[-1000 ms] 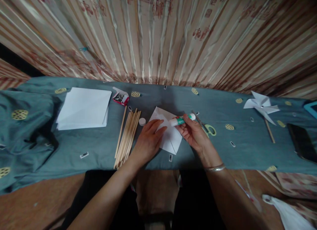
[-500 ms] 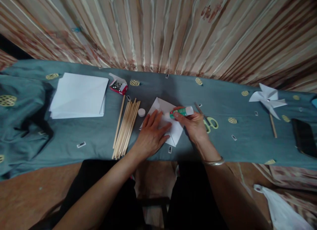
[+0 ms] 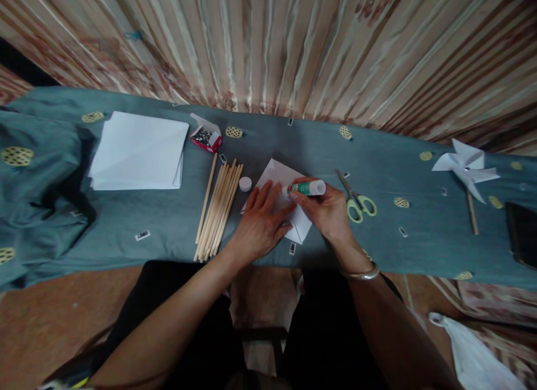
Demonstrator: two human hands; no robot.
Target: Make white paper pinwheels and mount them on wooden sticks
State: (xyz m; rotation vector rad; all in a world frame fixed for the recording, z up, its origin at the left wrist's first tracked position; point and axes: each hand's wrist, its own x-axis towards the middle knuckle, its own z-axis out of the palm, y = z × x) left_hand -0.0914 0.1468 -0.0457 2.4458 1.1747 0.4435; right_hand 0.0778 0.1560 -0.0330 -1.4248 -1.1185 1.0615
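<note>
At the worktop's (image 3: 168,239) middle, the left hand (image 3: 260,225) lies flat, fingers spread, pinning the folded paper (image 3: 302,225) — light, easily creased — while the right hand (image 3: 329,211) pinches a rigid glue stick (image 3: 308,188) mid-barrel.

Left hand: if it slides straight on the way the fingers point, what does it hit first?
Probably the glue stick held in the right hand: the left hand lies flat on the folded paper, fingers aimed up-right at its tip. Depth unclear.

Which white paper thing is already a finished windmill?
The pinwheel at the far right, with curled blades on a stick. The paper stack is flat sheets, and the folded paper lies under the hands.
</note>
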